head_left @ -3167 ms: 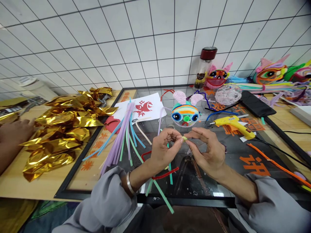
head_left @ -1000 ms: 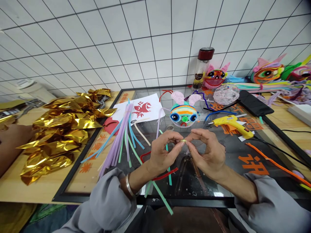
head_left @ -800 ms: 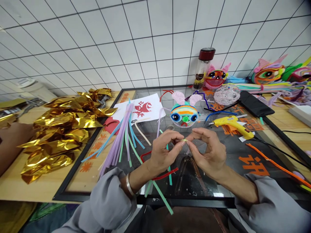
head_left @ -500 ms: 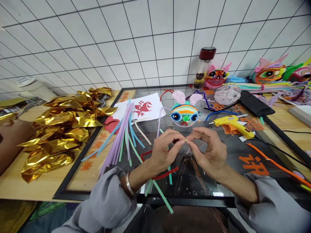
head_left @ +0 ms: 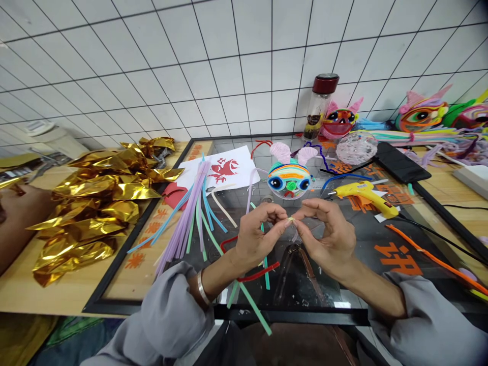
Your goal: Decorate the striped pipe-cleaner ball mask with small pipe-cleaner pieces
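Note:
My left hand (head_left: 256, 237) and my right hand (head_left: 327, 235) meet fingertip to fingertip above a black-framed glass board (head_left: 114, 264). Both pinch one tiny yellow-green piece (head_left: 290, 219) between thumb and forefinger. Just beyond them stands a striped ball-shaped creature (head_left: 288, 176) with blue eyes and pink ears. Pipe cleaners in lilac, blue and green (head_left: 190, 213) fan out to the left of my left hand. A red pipe cleaner (head_left: 259, 273) lies under my left wrist. Dark pliers (head_left: 301, 262) lie under my right hand.
A yellow glue gun (head_left: 362, 195) lies right of the creature, its black cord running right. Crumpled gold foil (head_left: 102, 198) covers the wooden table at left, where another person's hand (head_left: 19, 208) rests. A red-capped bottle (head_left: 319, 108), a white paper with a red cutout (head_left: 224, 170) and more craft creatures (head_left: 421, 114) stand behind.
My fingertips have shifted slightly around the tiny piece, staying pinched. The other person's hand at the left edge has moved a little.

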